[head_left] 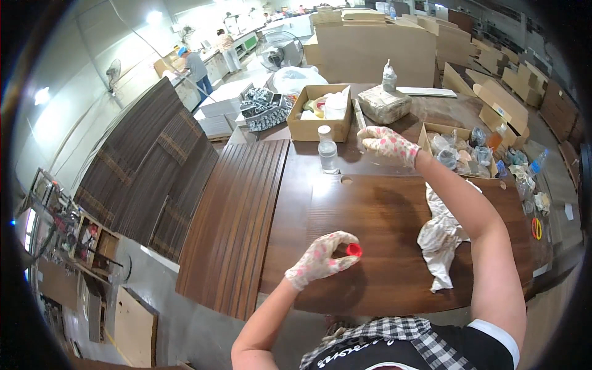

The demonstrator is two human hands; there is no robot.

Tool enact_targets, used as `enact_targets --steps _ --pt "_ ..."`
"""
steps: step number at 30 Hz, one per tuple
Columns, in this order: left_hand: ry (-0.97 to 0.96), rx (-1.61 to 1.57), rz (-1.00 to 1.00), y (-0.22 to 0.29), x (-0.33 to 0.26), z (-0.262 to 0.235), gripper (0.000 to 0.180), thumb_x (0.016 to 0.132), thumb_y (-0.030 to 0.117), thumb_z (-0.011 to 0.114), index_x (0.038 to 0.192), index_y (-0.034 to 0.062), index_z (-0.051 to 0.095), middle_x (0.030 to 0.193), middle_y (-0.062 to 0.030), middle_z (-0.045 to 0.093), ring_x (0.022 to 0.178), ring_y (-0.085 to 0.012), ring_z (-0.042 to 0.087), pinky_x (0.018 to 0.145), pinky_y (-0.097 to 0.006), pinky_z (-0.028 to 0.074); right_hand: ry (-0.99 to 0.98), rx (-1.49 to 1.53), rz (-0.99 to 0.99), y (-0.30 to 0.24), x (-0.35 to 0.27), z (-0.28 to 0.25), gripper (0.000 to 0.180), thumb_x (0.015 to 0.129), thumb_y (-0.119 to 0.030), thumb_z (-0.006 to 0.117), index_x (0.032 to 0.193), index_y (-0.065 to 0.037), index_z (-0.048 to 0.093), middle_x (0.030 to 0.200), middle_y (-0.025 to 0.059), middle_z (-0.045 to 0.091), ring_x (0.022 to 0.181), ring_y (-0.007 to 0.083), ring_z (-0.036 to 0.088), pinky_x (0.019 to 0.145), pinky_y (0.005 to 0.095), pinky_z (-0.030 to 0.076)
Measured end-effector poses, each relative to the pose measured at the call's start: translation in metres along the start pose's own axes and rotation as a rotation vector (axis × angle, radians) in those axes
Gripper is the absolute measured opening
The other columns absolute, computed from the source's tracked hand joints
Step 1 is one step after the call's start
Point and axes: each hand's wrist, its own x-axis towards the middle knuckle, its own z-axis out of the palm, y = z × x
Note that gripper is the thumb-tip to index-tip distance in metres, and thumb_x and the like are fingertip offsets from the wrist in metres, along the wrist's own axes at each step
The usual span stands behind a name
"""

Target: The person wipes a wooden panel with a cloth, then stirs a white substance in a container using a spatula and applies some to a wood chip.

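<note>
My left hand [327,259], in a white glove with pink dots, is closed round a small red cap [353,250] above the near part of a dark brown wooden panel [382,213]. Farther off, my right hand [391,146], in a matching glove, reaches over the panel's far side with its fingers bent together. A small pale piece shows at its fingertips, too blurred to name. Close beyond them lies a narrow light strip [358,115]. A clear bottle [327,151] with a whitish top stands left of my right hand. Under my right forearm lies a crumpled white cloth [439,237].
A carton of tape and containers [319,131] stands at the far left, beside a wrapped block [383,106]. At right is a box of bags and bottles [459,151]. Grooved brown panels [237,216] adjoin on the left. A person [197,69] stands far back.
</note>
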Motion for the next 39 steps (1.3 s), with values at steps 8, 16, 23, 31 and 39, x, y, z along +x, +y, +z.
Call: enact_targets --steps 8,16,23,31,39 --pt "-0.138 -0.046 0.194 -0.034 0.036 -0.004 0.030 0.075 0.020 0.069 0.097 0.0033 0.058 0.091 -0.0130 0.062 0.087 -0.0274 0.060 0.078 -0.035 0.047 0.114 -0.571 0.154 0.048 0.115 -0.011 0.066 0.081 -0.031 0.057 0.135 -0.004 0.033 0.140 0.0207 0.030 0.130 0.0313 0.030 0.106 0.0354 0.027" --pt "-0.118 -0.060 0.195 -0.041 0.023 -0.010 0.033 0.072 0.019 0.070 0.098 0.0038 0.057 0.093 -0.0123 0.061 0.089 -0.0299 0.059 0.080 -0.037 0.046 0.330 -0.513 0.204 0.055 0.208 0.016 0.074 0.079 -0.038 0.057 0.137 -0.002 0.029 0.138 0.0200 0.033 0.130 0.0305 0.030 0.107 0.0342 0.025" --pt "-0.113 -0.074 0.172 -0.044 0.023 -0.003 0.035 0.072 0.019 0.071 0.101 0.0052 0.056 0.100 -0.0098 0.061 0.095 -0.0275 0.059 0.083 -0.037 0.046 0.485 -0.675 0.153 0.080 0.257 0.016 0.043 0.086 -0.031 0.042 0.118 -0.004 0.052 0.124 0.0177 0.048 0.120 0.0346 0.040 0.107 0.0479 0.017" --pt "-0.077 -0.124 0.141 -0.045 0.024 -0.006 0.038 0.075 0.021 0.069 0.106 0.0047 0.054 0.104 -0.0123 0.060 0.098 -0.0293 0.057 0.086 -0.038 0.044 0.435 -0.876 0.196 0.069 0.272 0.029 0.044 0.084 -0.047 0.046 0.122 -0.026 0.052 0.120 0.0081 0.053 0.122 0.0235 0.040 0.110 0.0524 0.000" --pt "-0.093 -0.140 0.165 -0.045 0.029 -0.008 0.036 0.075 0.020 0.069 0.104 0.0042 0.054 0.103 -0.0127 0.060 0.096 -0.0301 0.058 0.084 -0.038 0.045 0.620 -0.447 0.480 0.035 0.244 0.027 0.078 0.061 -0.046 0.073 0.121 -0.004 0.046 0.119 0.0213 0.049 0.111 0.0341 0.050 0.093 0.0394 0.043"
